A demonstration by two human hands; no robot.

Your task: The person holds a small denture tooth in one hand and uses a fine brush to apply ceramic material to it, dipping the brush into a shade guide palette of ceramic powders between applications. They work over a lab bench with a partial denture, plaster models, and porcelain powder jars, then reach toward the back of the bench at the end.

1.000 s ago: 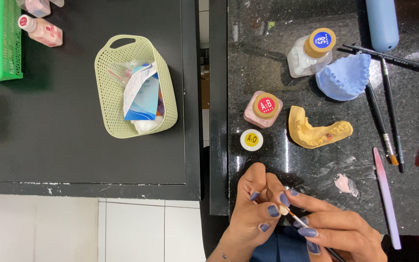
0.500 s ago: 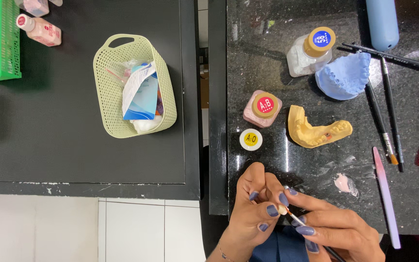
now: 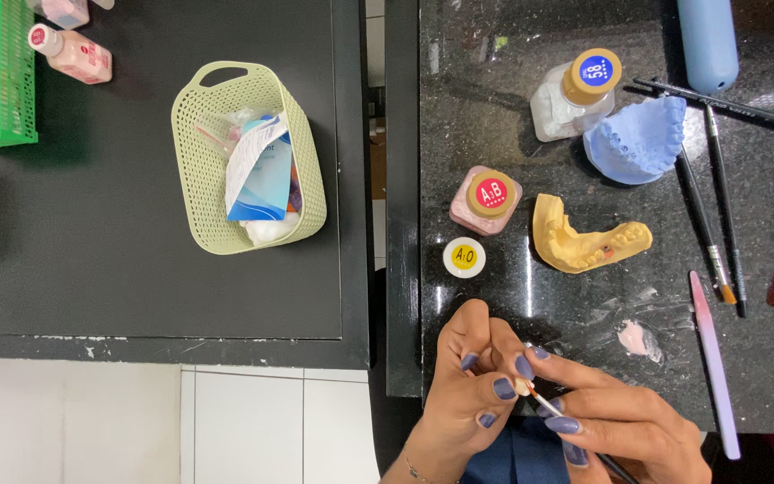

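Observation:
My left hand (image 3: pixel 468 385) pinches a tiny pale tooth piece (image 3: pixel 522 386) between its fingertips at the near edge of the black speckled counter (image 3: pixel 530 134). My right hand (image 3: pixel 624 421) grips a thin brush (image 3: pixel 550 408) whose tip touches that piece. Both hands are close together, nails painted blue. A yellow dental jaw model (image 3: pixel 584 242) lies on the counter just beyond the hands. A small pink blob of paste (image 3: pixel 636 339) sits to the right of the hands.
A pink jar (image 3: pixel 487 199), a small yellow-capped pot (image 3: pixel 464 257), a clear bottle (image 3: pixel 577 94), a blue dental model (image 3: pixel 640 139), thin brushes (image 3: pixel 718 206) and a lilac tool (image 3: pixel 714 363) lie on the counter. A green basket (image 3: pixel 248 157) sits on the left table.

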